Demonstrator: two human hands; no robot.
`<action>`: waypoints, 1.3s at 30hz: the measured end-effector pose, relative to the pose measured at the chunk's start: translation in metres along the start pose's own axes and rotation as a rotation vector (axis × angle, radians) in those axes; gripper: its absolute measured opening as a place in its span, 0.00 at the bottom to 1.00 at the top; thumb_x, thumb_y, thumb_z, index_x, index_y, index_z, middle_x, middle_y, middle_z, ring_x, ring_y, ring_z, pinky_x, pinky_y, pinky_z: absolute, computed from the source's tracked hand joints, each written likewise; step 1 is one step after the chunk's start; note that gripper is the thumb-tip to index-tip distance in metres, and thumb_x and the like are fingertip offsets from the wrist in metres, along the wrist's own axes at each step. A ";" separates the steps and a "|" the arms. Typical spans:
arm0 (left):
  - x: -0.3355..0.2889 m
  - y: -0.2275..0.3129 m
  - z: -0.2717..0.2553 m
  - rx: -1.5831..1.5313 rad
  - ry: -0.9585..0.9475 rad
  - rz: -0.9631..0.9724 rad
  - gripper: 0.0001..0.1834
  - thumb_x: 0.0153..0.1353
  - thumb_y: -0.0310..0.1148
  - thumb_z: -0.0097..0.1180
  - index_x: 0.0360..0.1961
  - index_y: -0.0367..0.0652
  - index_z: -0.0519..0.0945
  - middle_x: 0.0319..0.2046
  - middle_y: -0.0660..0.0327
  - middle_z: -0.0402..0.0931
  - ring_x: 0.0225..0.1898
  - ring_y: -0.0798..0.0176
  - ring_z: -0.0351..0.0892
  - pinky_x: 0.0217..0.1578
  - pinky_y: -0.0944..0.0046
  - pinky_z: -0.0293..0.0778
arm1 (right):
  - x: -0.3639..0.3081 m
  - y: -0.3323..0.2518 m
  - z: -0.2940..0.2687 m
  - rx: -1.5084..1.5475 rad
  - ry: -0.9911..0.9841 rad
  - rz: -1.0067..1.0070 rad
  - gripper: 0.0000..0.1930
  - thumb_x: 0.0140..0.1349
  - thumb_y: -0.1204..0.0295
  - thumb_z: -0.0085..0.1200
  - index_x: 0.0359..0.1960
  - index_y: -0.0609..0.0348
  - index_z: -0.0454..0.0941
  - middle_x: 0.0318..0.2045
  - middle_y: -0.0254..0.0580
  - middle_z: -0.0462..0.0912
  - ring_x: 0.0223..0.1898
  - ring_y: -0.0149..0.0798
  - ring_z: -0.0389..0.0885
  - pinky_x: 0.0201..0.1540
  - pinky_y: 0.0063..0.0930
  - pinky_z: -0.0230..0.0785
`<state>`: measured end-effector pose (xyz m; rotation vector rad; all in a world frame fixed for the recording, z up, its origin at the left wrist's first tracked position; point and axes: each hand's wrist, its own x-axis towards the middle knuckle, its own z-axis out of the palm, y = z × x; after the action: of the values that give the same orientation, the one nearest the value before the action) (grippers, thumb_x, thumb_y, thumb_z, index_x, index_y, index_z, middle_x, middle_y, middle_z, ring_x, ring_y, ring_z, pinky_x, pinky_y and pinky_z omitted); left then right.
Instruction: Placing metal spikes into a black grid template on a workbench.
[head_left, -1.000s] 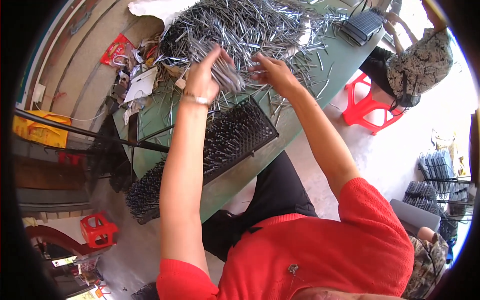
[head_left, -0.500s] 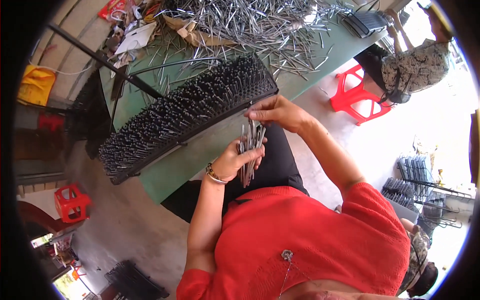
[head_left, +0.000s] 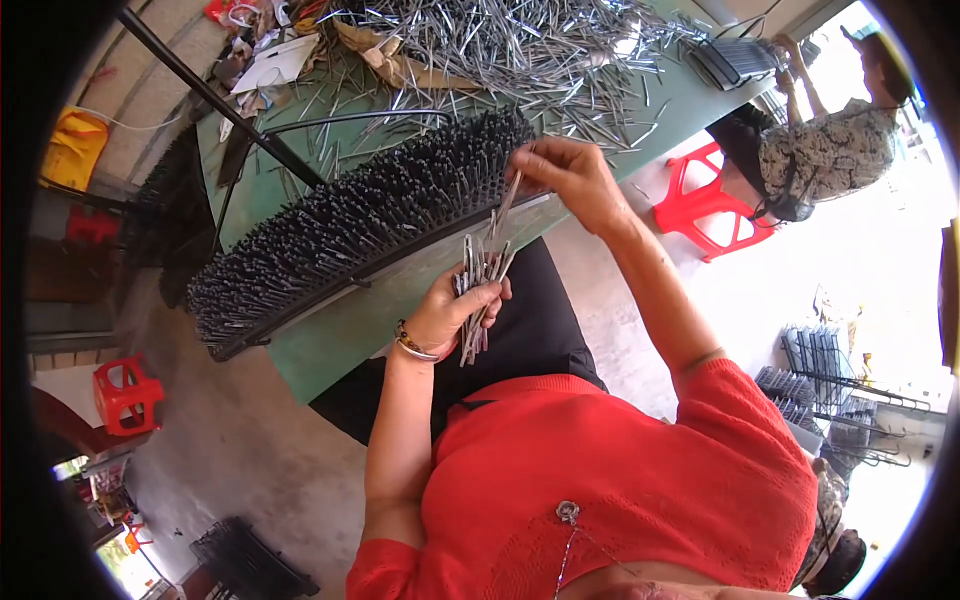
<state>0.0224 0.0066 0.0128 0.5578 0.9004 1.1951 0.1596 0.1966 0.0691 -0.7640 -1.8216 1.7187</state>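
My left hand [head_left: 455, 318] is closed around a bundle of thin grey metal strips [head_left: 478, 262], which stick out above and below the fist. Its thumb lies across them. My right hand [head_left: 578, 182] pinches a slim metal strip [head_left: 509, 198] at its upper end, just above the bundle. Those fingertips are beside the right end of a long black rack [head_left: 370, 267], tilted across the table and packed with upright dark rods. Whether the pinched strip touches the rack cannot be made out.
Loose metal strips [head_left: 520, 45] lie heaped at the back of the green table [head_left: 325, 350]. A black bar [head_left: 215, 98] rises slantwise from the rack. A co-worker [head_left: 830, 145] is at the far right by a red stool [head_left: 710, 205]. More racks [head_left: 825, 365] stand at right.
My right hand has moved up and away from the bundle, now with a strip between its fingertips. The left hand and its bundle have shifted slightly left in the picture.
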 end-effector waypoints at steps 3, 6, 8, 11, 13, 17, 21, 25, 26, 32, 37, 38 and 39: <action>-0.002 0.002 -0.005 0.007 0.027 0.004 0.09 0.61 0.31 0.56 0.39 0.37 0.76 0.28 0.64 0.75 0.25 0.74 0.72 0.26 0.73 0.71 | 0.017 -0.007 -0.008 -0.034 0.100 -0.088 0.13 0.63 0.66 0.56 0.35 0.66 0.81 0.27 0.34 0.82 0.29 0.24 0.76 0.34 0.18 0.69; -0.009 -0.005 -0.007 -0.025 0.075 0.013 0.08 0.61 0.31 0.56 0.37 0.37 0.75 0.27 0.63 0.75 0.25 0.74 0.71 0.25 0.73 0.70 | 0.027 -0.003 -0.013 -0.156 0.212 -0.164 0.12 0.61 0.68 0.59 0.37 0.67 0.81 0.26 0.33 0.82 0.28 0.23 0.76 0.33 0.18 0.69; -0.010 -0.012 -0.009 -0.039 0.080 0.009 0.08 0.61 0.31 0.56 0.37 0.37 0.75 0.28 0.63 0.75 0.25 0.74 0.71 0.25 0.72 0.70 | 0.031 0.004 -0.015 -0.192 0.224 -0.192 0.12 0.60 0.69 0.59 0.37 0.67 0.81 0.27 0.34 0.82 0.29 0.23 0.76 0.33 0.18 0.70; -0.011 -0.018 -0.004 -0.081 0.105 0.034 0.08 0.61 0.31 0.56 0.37 0.38 0.75 0.28 0.63 0.75 0.25 0.74 0.71 0.24 0.72 0.70 | 0.033 0.005 -0.011 -0.280 0.233 -0.248 0.11 0.60 0.69 0.59 0.38 0.66 0.81 0.27 0.35 0.83 0.30 0.24 0.78 0.34 0.19 0.70; -0.011 -0.020 -0.002 -0.105 0.116 0.017 0.07 0.61 0.31 0.56 0.37 0.39 0.75 0.28 0.64 0.75 0.25 0.74 0.72 0.24 0.72 0.70 | 0.033 0.004 -0.008 -0.332 0.233 -0.277 0.11 0.59 0.69 0.60 0.38 0.65 0.81 0.28 0.35 0.83 0.31 0.24 0.78 0.35 0.19 0.70; -0.008 -0.022 0.002 -0.216 0.120 0.011 0.08 0.61 0.31 0.56 0.38 0.39 0.76 0.30 0.63 0.76 0.26 0.73 0.72 0.25 0.72 0.72 | 0.031 0.004 -0.003 -0.480 0.190 -0.363 0.09 0.58 0.71 0.60 0.38 0.61 0.82 0.31 0.37 0.84 0.32 0.26 0.79 0.36 0.22 0.70; -0.008 -0.024 0.004 -0.257 0.129 -0.001 0.08 0.61 0.31 0.56 0.40 0.40 0.76 0.32 0.63 0.77 0.27 0.73 0.73 0.25 0.72 0.73 | 0.031 0.014 -0.005 -0.551 0.096 -0.501 0.08 0.57 0.72 0.59 0.37 0.60 0.82 0.33 0.40 0.84 0.34 0.34 0.81 0.38 0.26 0.70; -0.008 -0.023 0.005 -0.243 0.134 -0.022 0.09 0.61 0.32 0.56 0.41 0.40 0.76 0.32 0.64 0.77 0.28 0.74 0.75 0.25 0.72 0.74 | 0.034 0.016 -0.005 -0.700 0.002 -0.668 0.08 0.57 0.72 0.59 0.37 0.60 0.81 0.34 0.42 0.83 0.36 0.41 0.81 0.40 0.31 0.71; -0.008 -0.024 0.005 -0.244 0.127 -0.019 0.09 0.62 0.32 0.56 0.41 0.40 0.76 0.32 0.64 0.77 0.28 0.74 0.75 0.25 0.72 0.75 | 0.036 0.019 -0.005 -0.690 -0.031 -0.643 0.08 0.57 0.72 0.59 0.37 0.60 0.81 0.34 0.43 0.83 0.36 0.43 0.81 0.41 0.32 0.71; -0.008 -0.026 0.004 -0.259 0.153 -0.044 0.10 0.62 0.31 0.56 0.42 0.40 0.76 0.32 0.64 0.77 0.28 0.74 0.75 0.24 0.72 0.74 | 0.034 0.019 0.003 -0.564 -0.026 -0.485 0.09 0.56 0.73 0.59 0.38 0.61 0.81 0.35 0.44 0.83 0.37 0.45 0.81 0.41 0.34 0.71; -0.007 -0.023 0.012 -0.261 0.139 -0.035 0.13 0.62 0.31 0.56 0.47 0.40 0.74 0.33 0.63 0.76 0.28 0.73 0.74 0.24 0.72 0.73 | 0.036 0.022 0.002 -0.558 -0.044 -0.543 0.11 0.55 0.73 0.60 0.39 0.60 0.81 0.35 0.44 0.83 0.36 0.44 0.81 0.40 0.33 0.71; -0.007 -0.022 0.013 -0.252 0.127 -0.035 0.14 0.62 0.31 0.55 0.48 0.39 0.73 0.34 0.62 0.76 0.28 0.73 0.73 0.23 0.71 0.72 | 0.037 0.022 0.003 -0.581 -0.053 -0.598 0.10 0.55 0.72 0.60 0.38 0.60 0.81 0.33 0.44 0.82 0.35 0.45 0.81 0.39 0.34 0.71; -0.006 -0.022 0.014 -0.253 0.128 -0.035 0.14 0.62 0.31 0.55 0.48 0.39 0.73 0.34 0.62 0.76 0.28 0.73 0.73 0.23 0.71 0.72 | 0.037 0.022 0.005 -0.605 -0.063 -0.653 0.09 0.55 0.71 0.59 0.37 0.59 0.81 0.32 0.44 0.82 0.34 0.46 0.80 0.38 0.35 0.72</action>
<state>0.0461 -0.0048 0.0050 0.2635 0.8470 1.3005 0.1309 0.2201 0.0468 -0.2573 -2.3229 0.7903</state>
